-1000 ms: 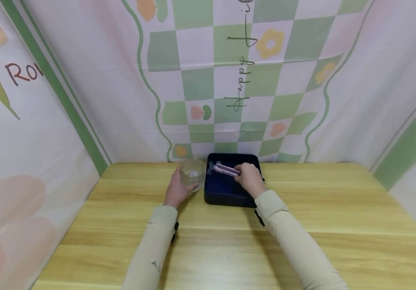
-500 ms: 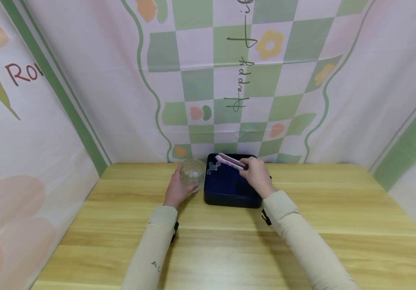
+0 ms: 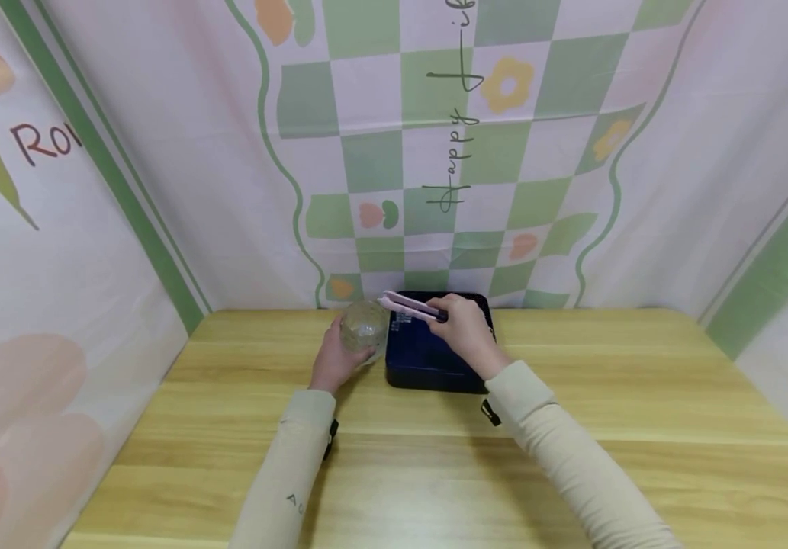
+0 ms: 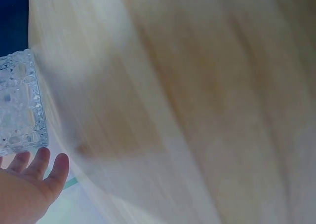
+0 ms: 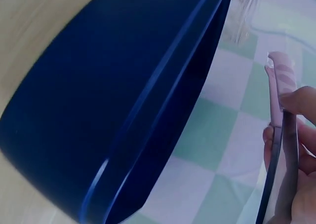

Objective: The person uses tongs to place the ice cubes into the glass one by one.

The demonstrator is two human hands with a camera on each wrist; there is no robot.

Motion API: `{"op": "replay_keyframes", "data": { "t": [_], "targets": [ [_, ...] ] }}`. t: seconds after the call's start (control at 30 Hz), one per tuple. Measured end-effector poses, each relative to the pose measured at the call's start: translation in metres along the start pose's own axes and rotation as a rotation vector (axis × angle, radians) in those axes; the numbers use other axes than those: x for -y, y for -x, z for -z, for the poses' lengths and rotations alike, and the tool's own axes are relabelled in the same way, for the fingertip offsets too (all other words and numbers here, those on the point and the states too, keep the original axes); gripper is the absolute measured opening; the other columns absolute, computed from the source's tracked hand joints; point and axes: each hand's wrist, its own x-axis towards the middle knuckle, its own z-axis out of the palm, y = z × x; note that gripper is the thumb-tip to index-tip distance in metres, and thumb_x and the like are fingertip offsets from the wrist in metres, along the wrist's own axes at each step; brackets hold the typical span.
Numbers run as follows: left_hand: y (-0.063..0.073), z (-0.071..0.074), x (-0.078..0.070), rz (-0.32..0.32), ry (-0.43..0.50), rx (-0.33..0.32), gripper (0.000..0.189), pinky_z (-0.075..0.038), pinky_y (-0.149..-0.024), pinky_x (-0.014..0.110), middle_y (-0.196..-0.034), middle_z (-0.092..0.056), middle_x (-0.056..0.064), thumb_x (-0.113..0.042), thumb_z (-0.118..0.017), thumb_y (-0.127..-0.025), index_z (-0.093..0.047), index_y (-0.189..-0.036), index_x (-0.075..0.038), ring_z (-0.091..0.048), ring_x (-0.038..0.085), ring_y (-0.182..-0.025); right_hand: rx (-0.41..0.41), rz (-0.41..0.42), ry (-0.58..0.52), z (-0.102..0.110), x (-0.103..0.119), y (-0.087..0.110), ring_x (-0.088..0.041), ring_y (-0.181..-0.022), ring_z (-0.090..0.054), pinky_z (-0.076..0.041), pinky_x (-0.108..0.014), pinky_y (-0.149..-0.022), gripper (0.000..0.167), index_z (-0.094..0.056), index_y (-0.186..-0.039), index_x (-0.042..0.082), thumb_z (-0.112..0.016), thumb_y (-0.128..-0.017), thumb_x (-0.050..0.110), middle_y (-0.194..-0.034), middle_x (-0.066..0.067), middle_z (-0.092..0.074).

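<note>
Pinching the pink tongs (image 5: 286, 80) above the navy box (image 3: 435, 377), your right grip (image 3: 465, 326) partly hides them; whether their tips hold anything is unclear. Your left grip (image 3: 335, 358) holds the glass (image 3: 365, 328), which the left-wrist view crops.

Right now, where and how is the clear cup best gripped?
Probably hold the clear cup by its side wall, coming from the left, as the left hand does: the wall's bumpy surface should help grip, and the navy box sits close on the right.
</note>
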Motion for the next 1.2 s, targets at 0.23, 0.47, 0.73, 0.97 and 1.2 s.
{"op": "replay_keyframes", "data": {
  "t": [0.23,0.47,0.73,0.97,1.2],
  "targets": [
    [-0.001,-0.002,0.004,0.009,0.028,0.015,0.086,-0.035,-0.112,0.051,-0.141,-0.048,0.021,-0.02,-0.082,-0.073,-0.034,-0.143,-0.002,-0.046,0.037,-0.131,0.125,0.001,-0.032,-0.009,0.013,0.003,-0.019,-0.071,-0.059,-0.046,-0.027,-0.059,0.032,-0.069,-0.114,0.003,-0.07,-0.082,0.008,-0.106,-0.016,-0.069],
    [-0.001,-0.002,0.003,-0.001,0.028,0.008,0.084,-0.037,-0.112,0.051,-0.138,-0.05,0.022,-0.019,-0.082,-0.073,-0.036,-0.141,0.0,-0.048,0.037,-0.129,0.167,-0.001,-0.01,-0.015,0.016,0.005,-0.015,-0.062,-0.053,-0.041,-0.023,-0.054,0.031,-0.07,-0.112,0.003,-0.071,-0.082,0.009,-0.105,-0.016,-0.069],
    [0.0,-0.002,0.003,-0.016,0.02,-0.003,0.083,-0.037,-0.111,0.05,-0.138,-0.05,0.022,-0.019,-0.081,-0.074,-0.037,-0.141,0.001,-0.048,0.037,-0.129,0.161,-0.004,-0.01,-0.016,0.016,0.008,-0.019,-0.072,-0.061,-0.051,-0.029,-0.061,0.034,-0.068,-0.115,0.002,-0.073,-0.081,0.01,-0.106,-0.016,-0.068],
    [0.0,-0.002,0.004,-0.014,0.007,-0.001,0.085,-0.037,-0.111,0.051,-0.139,-0.049,0.023,-0.021,-0.081,-0.073,-0.036,-0.142,0.0,-0.048,0.038,-0.129,0.101,-0.021,-0.019,-0.015,0.013,0.005,-0.026,-0.083,-0.065,-0.054,-0.036,-0.067,0.037,-0.067,-0.117,0.002,-0.073,-0.081,0.01,-0.109,-0.017,-0.067],
    [0.0,0.0,0.002,0.004,-0.025,-0.002,0.086,-0.037,-0.111,0.052,-0.14,-0.047,0.024,-0.022,-0.08,-0.075,-0.033,-0.144,-0.001,-0.046,0.039,-0.13,-0.014,-0.093,0.032,-0.011,0.006,-0.003,-0.034,-0.088,-0.066,-0.055,-0.045,-0.075,0.034,-0.069,-0.113,0.002,-0.073,-0.08,0.009,-0.104,-0.019,-0.068]
  ]
}}
